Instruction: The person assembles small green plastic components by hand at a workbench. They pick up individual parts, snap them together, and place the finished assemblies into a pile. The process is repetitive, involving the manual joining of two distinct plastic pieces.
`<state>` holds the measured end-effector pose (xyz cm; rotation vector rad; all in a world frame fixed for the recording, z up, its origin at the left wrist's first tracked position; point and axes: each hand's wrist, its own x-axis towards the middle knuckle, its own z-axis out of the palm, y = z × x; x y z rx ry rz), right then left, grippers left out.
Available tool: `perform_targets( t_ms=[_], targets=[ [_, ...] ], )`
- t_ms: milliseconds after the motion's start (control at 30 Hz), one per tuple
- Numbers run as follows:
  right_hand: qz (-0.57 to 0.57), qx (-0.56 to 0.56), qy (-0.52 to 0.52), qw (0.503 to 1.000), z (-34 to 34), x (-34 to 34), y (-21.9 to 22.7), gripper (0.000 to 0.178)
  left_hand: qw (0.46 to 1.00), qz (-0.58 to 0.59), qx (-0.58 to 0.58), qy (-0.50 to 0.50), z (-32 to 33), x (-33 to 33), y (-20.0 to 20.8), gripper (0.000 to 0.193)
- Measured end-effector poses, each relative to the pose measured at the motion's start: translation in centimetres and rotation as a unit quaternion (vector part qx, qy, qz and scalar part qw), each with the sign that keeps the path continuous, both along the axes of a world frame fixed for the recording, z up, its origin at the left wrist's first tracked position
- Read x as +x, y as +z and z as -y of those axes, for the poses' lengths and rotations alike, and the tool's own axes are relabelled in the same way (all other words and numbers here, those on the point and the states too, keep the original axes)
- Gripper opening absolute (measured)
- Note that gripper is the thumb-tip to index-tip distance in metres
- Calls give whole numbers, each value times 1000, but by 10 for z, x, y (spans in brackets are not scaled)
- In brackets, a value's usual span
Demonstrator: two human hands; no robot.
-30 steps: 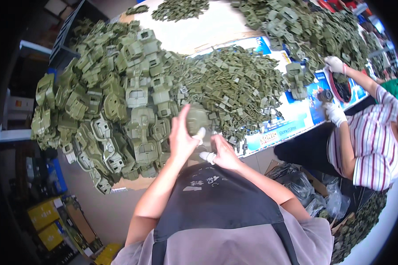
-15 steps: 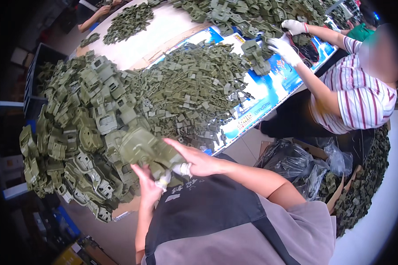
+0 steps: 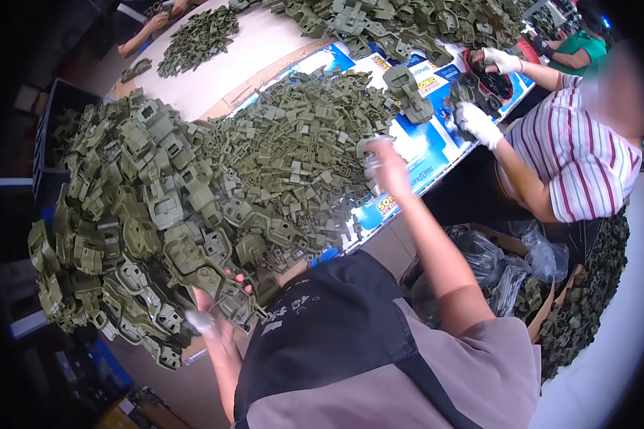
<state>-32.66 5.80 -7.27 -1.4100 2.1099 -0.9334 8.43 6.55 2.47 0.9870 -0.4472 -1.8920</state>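
Note:
My left hand (image 3: 220, 323) grips an olive-green plastic toy vehicle shell (image 3: 193, 257) from below, close to my apron. Its thumb and some fingertips show at the shell's near end, with white wrapping on one finger. Farther right, my right hand (image 3: 388, 166) is over the right edge of a pile of small green plastic parts (image 3: 304, 136); motion smears its fingers, and white wrapping shows on them. Beside the left hand lies a heap of larger green vehicle shells (image 3: 143, 161).
A co-worker's white-gloved hand (image 3: 479, 125) is at the table's right side, holding a dark part. A larger green piece (image 3: 410, 93) lies on the printed blue-and-white sheet (image 3: 429, 146). A dark crate (image 3: 46, 136) stands far left; plastic bags (image 3: 479, 257) lie below, right.
My right hand has left the shell and swung up and right to the small parts. The left hand has moved down and left, still with the shell, which has turned over.

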Motion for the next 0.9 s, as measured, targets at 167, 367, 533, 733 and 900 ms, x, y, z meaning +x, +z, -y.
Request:
perform_targets(
  t_ms=[167, 367, 533, 733, 900],
  targets=[
    [-227, 132, -1, 965, -41, -82, -79, 39, 997, 43, -22, -60, 15, -26, -9, 70],
    [-56, -15, 68, 996, -34, -14, 51, 23, 989, 78, 2, -123, 24, -43, 13, 49],
    [-47, -180, 282, 941, -9, 109, 133, 27, 968, 94, -103, -210, 34, -64, 19, 56],
    [-72, -61, 400, 912, 7, 122, 143, 36, 930, 128, -152, -308, 45, -61, 23, 52],
    [-112, -68, 392, 911, 5, 124, 147, 33, 936, 108, -141, -305, 48, -59, 25, 51]
  ],
)
